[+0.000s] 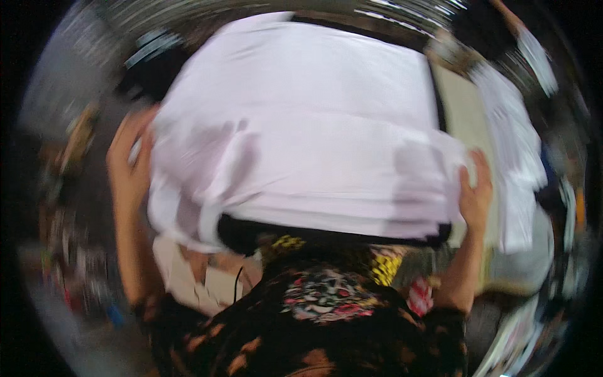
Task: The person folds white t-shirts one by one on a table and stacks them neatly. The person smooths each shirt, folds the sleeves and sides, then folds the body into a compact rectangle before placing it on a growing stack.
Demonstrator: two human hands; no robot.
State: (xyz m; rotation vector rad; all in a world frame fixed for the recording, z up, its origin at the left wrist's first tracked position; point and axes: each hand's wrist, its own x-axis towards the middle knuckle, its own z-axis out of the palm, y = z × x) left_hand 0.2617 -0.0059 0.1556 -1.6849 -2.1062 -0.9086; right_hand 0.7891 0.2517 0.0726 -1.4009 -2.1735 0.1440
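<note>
A large white cloth [301, 146] lies spread over a dark flat board [292, 234], whose black edge shows at the front and right. Its near part is gathered in several folds. At the cloth's left edge, my left hand [129, 151] has its thumb and fingers around the fabric, with a bit of white showing between them. My right hand [475, 193] is at the opposite edge, thumb and fingers on a stretched-out part of the cloth. Motion blur softens both hands, and the fingertips are partly hidden.
Right of the board is a beige panel [464, 108], with more white cloth [511, 155] layered beside it. Cardboard pieces [212, 287] lie below at the left. A black object [153, 70] stands at the upper left. Part of another person's arm [511, 19] shows at the upper right.
</note>
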